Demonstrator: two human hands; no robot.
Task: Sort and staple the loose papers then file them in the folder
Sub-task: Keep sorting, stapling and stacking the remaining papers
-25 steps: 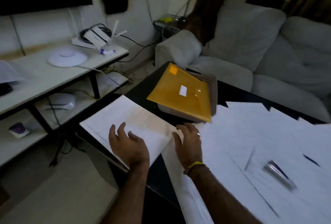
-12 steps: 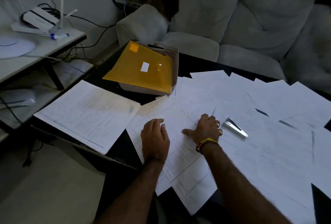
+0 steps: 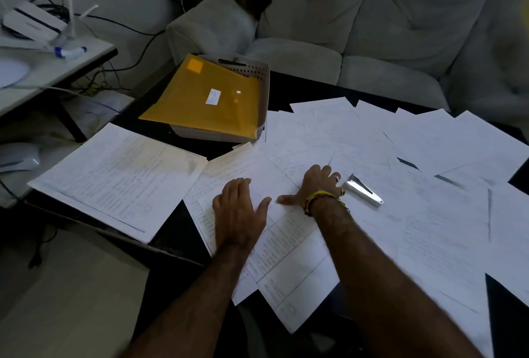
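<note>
Down on the dark surface (image 3: 289, 85), both hands press flat on the loose papers (image 3: 372, 157). Left hand (image 3: 237, 211), fingers straight and close together, thumb splayed right, palm down on a printed sheet, gripping nothing. Right hand (image 3: 317, 184), fingers spread and slightly bent, tips on the sheets, thumb stretched left toward the other thumb, not quite touching. Silver stapler (image 3: 362, 190) lies just beside the right hand's knuckles, on the paper. Neat stack (image 3: 120, 177) sits apart at the left edge. Yellow folder (image 3: 206, 100) rests tilted across the grey basket (image 3: 257, 71) beyond.
</note>
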